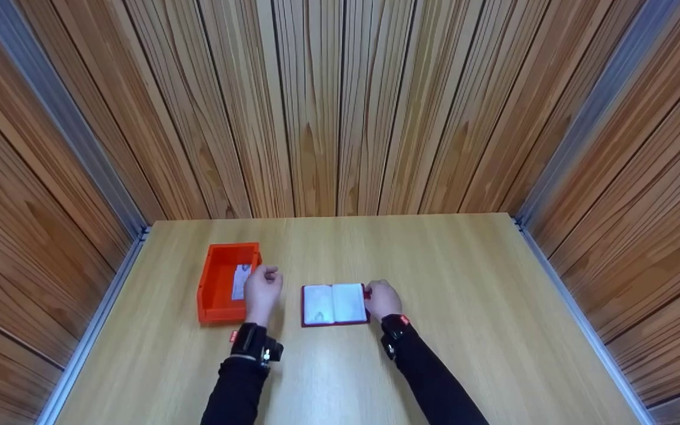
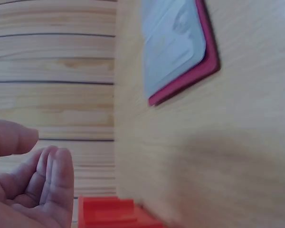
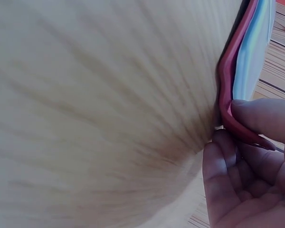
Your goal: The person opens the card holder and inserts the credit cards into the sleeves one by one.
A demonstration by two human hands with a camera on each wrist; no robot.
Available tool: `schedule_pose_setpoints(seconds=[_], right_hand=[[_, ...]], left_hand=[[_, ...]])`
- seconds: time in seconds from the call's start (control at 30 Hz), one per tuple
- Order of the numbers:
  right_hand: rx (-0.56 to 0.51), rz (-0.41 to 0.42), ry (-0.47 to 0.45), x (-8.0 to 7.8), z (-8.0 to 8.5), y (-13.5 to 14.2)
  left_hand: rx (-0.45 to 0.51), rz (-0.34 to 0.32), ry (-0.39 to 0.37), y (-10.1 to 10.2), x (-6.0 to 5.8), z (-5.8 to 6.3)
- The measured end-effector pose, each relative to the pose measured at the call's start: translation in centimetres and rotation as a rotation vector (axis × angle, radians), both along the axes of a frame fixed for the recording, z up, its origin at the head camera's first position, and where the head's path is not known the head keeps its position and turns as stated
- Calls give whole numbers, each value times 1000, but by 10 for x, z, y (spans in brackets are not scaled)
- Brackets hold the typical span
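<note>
Pinching red booklet [image 1: 348,303] in fingers [image 3: 216,166] of right hand [image 1: 383,300]; lies leftward, long axis left-right; with left hand [image 1: 263,291] loosely curled, empty, beside bin [image 1: 220,284]

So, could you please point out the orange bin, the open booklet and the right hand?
Orange bin [image 1: 222,314], head view, on its near wall.
Open booklet [image 1: 333,304], head view, on its centre fold.
Right hand [image 1: 384,300], head view, on its back.

Red-cvr booklet [image 1: 333,304], open, pale pgs up, on tbl [image 1: 452,265].
</note>
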State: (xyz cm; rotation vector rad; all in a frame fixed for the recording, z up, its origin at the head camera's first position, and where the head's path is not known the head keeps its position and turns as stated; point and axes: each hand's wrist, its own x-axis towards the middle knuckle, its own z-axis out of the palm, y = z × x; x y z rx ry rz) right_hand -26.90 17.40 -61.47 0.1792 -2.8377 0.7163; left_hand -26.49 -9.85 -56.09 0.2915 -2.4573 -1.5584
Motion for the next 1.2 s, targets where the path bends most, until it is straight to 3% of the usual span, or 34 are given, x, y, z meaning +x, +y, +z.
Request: schedule_pose_setpoints(seconds=[0.17, 0.47, 0.63, 0.83, 1.03, 1.2], right_hand=[[5, -1, 1, 0, 0, 0], [-2, 13, 2, 1, 2, -1], [-6, 10, 7, 1, 1, 0], [-6, 7, -8, 1, -2, 0], [-3, 9, 11, 1, -2, 1], [-3, 8, 8, 2, -1, 1]], left_hand=[[-51, 91, 78, -16, -2, 5], [-90, 183, 15, -48, -11, 5], [-45, 205, -63, -58, -12, -2], [-32, 214, -149, -66, -13, -14], [2, 178, -221, -69, -12, -16], [-24, 142, -259, -70, -14, -18]])
